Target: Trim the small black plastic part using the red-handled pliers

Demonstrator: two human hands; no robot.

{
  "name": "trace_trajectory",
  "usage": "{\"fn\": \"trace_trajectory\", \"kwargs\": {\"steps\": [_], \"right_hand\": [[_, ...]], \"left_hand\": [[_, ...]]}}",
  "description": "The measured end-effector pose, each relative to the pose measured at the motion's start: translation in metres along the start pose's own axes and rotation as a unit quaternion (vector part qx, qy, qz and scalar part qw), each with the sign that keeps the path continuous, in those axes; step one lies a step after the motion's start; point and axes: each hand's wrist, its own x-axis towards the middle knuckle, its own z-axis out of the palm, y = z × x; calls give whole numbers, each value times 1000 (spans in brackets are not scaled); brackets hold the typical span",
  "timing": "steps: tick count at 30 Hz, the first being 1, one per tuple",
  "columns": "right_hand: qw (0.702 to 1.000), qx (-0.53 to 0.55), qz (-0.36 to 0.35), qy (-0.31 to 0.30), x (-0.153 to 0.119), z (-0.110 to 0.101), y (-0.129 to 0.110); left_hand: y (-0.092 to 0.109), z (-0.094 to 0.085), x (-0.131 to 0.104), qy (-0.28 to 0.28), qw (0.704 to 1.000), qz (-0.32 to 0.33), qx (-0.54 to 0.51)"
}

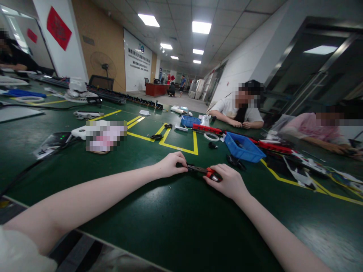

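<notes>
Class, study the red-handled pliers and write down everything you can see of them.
The pliers have red-and-black handles that look like plastic or rubber, and a slim, greyish jaw end that looks like metal. They lie roughly level over the green tabletop, the jaw end pointing toward the left hand. The right hand grips the handles, hiding part of them. The tips reach a small dark piece in the left hand; whether they clamp it is too small to tell.

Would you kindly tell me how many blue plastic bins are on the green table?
2. The nearer bin sits beyond the right hand; the farther bin is deeper across the table, to the left of the first. Others could be hidden behind clutter.
</notes>
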Motion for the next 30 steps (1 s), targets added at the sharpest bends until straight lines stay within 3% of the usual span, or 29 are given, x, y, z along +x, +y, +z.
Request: {"fn": "trace_trajectory", "kwargs": {"steps": [24, 30], "right_hand": [[1000, 1, 5, -11, 1, -6, -2], [1000, -5, -2, 0, 0, -4, -1]], "left_hand": [[-6, 3, 1, 1, 1000, 13, 5], [-5, 2, 2, -1, 1000, -18, -12]]}}
